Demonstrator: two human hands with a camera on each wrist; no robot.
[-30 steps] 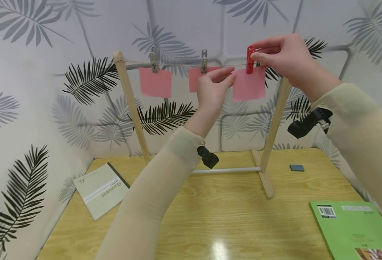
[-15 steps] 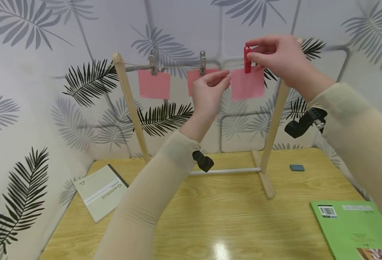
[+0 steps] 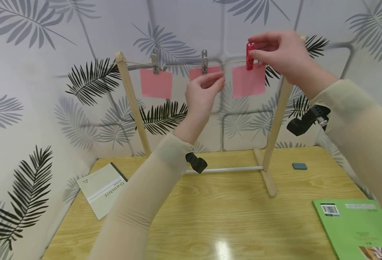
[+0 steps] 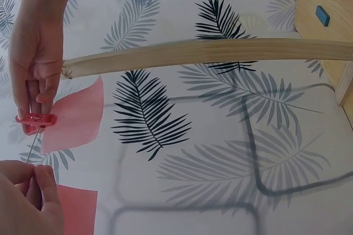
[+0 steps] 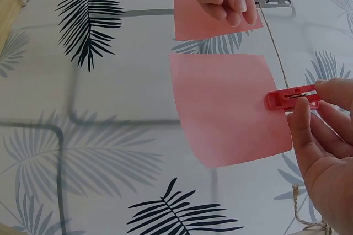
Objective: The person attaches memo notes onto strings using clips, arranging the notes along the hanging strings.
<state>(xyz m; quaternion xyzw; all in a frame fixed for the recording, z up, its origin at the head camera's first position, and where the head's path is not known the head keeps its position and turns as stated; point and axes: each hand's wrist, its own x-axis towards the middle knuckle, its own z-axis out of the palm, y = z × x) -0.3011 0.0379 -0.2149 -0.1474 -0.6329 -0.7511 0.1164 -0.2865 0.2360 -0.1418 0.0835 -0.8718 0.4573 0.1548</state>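
Observation:
My right hand pinches a red clothespin, and the pin sits over the top edge of a pink paper square at the string. That paper hangs at the right end of the string. My left hand is raised in front of the middle pink paper, hiding much of it; its fingers are loosely bent and no object shows in them. A grey metal clothespin holds the middle paper. Farther left, another pink paper hangs from a second grey clothespin.
A wooden frame with a left post and a right post carries the string. On the table lie a Gambit notebook, a green book and a small blue-grey block. A patterned wall stands behind.
My left hand has drawn back leftward and slightly down, away from the right-hand paper. My right hand stays on the red clothespin, which has shifted only slightly.

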